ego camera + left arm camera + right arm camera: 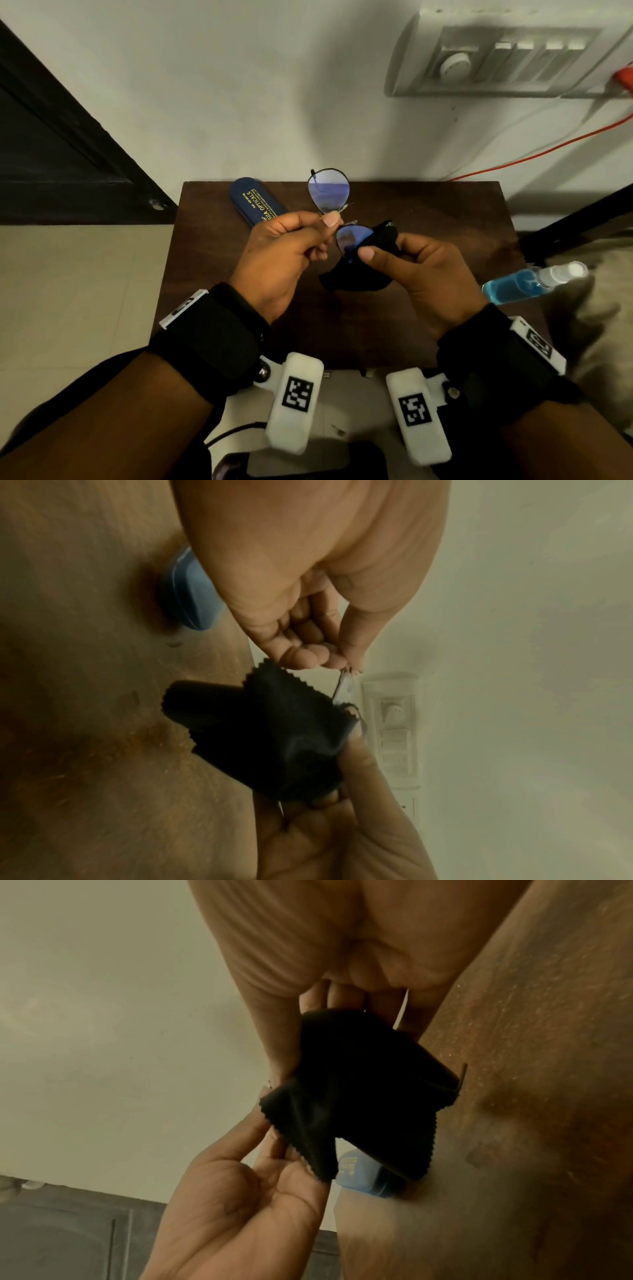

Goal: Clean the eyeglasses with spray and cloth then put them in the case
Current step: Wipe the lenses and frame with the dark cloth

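Holding the eyeglasses (329, 192) above the counter (428, 212), both hands up over its middle. Left hand (284, 253) pinches the frame near the bridge, thumb on top, fingers curled under; its grip is clamped on the eyeglasses. One lens stands up past the thumb toward the wall, the other sits lower between the two hands.

Right hand (424, 270) grips the black cloth (363, 270), thumb pressing it onto the lower lens, fingers behind; grip clamped on the cloth with the lens sandwiched inside. Loose cloth hangs below the hand, zigzag edge visible from the left wrist view (274, 739) and the right wrist view (359, 1096). Can't tell if the hanging end touches the counter.

Blue case (257, 202) lies closed on the far left of the counter, behind the left hand, gold lettering on the lid. Spray bottle (534, 281) with blue liquid and a clear cap lies on its side at the counter's right edge, well apart from the hands.

Switch panel (496, 58) on the wall, orange cable (548, 147) running down from it.
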